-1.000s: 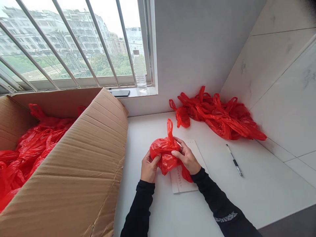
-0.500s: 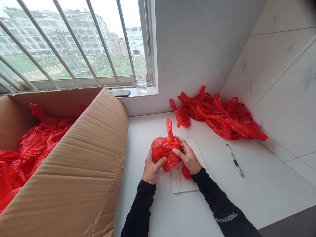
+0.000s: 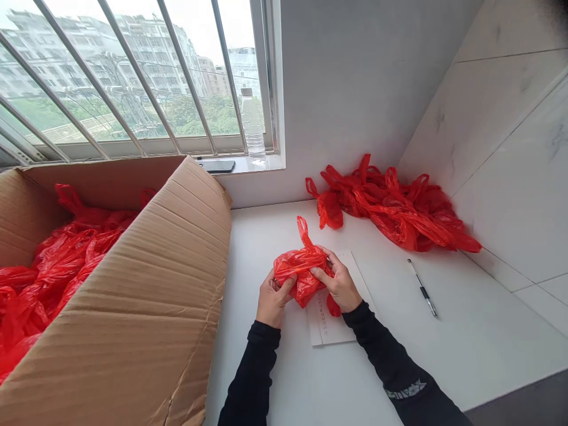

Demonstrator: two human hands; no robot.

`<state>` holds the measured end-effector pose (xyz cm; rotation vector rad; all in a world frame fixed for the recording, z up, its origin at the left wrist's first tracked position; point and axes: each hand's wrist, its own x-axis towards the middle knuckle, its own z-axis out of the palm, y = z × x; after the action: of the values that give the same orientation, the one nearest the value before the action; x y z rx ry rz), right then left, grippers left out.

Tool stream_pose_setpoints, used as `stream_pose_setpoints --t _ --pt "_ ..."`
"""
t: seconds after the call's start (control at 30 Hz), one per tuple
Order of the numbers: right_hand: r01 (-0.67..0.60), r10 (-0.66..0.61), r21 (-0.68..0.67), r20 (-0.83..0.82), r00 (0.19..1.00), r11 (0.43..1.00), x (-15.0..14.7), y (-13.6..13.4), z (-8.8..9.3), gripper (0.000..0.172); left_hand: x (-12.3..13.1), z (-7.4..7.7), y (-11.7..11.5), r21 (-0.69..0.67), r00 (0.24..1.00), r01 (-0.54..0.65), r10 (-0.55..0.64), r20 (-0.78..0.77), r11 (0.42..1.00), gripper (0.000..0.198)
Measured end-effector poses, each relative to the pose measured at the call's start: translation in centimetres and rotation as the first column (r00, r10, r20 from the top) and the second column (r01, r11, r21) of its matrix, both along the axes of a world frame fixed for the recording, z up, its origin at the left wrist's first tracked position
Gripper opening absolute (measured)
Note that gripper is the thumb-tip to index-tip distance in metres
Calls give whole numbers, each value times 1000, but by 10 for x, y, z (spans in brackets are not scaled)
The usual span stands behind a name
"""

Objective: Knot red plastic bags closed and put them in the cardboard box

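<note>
A crumpled red plastic bag (image 3: 302, 269) is held above the white table between both my hands, one of its loop handles sticking up at the back. My left hand (image 3: 273, 299) grips its left side, thumb on top and fingers underneath. On the right side my right hand (image 3: 341, 284) pinches it the same way, and part of the bag hangs below that hand. Beneath lies a notepad (image 3: 322, 331) with a column of handwriting, partly covered by the bag and my right hand. What the bag contains, if anything, is hidden.
To the left stands a big open cardboard box (image 3: 146, 307) with many red bags (image 3: 80, 254) inside. A heap of red bags (image 3: 399, 207) lies against the back wall. A pen (image 3: 422, 289) rests at right. The windowsill holds a phone (image 3: 218, 167) and a clear bottle (image 3: 254, 130).
The bag has shifted slightly in my hands: its upright handle now leans further left, and the hanging part on the right shows less. Both hands keep their hold.
</note>
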<state>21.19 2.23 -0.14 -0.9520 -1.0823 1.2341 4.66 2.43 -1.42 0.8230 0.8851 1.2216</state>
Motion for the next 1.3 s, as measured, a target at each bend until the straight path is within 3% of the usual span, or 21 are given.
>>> stream_pose_setpoints --t 0.27,0.5,0.6,0.77,0.93,1.1,1.2,1.3 --pt "83 -83 9 5 997 997 0 4 -7 54 3 -3 -1 139 995 90 -93 19 986 78" --pt "-105 104 -12 -36 994 994 0 -1 2 73 -3 -1 1 11 999 -34 33 27 999 65" --pt "-135 135 6 -42 990 991 0 -1 2 77 -4 0 1 2 999 -22 22 25 1000 61" --pt "-48 46 -29 -67 997 998 1 2 -3 68 1 3 -2 70 989 127 -132 64 989 79" --pt "-36 36 -15 -5 999 999 -1 3 -6 55 3 6 -5 51 994 105 -106 17 993 84" --pt "-34 34 17 32 999 999 -2 0 -2 49 1 3 -2 76 999 44 -41 -31 996 73" --pt "-53 52 18 59 997 998 1 -3 3 45 0 5 -1 116 997 20 -29 73 993 63" --pt "-146 146 26 20 989 989 2 -5 7 40 -1 11 -2 66 985 -30 19 170 997 55"
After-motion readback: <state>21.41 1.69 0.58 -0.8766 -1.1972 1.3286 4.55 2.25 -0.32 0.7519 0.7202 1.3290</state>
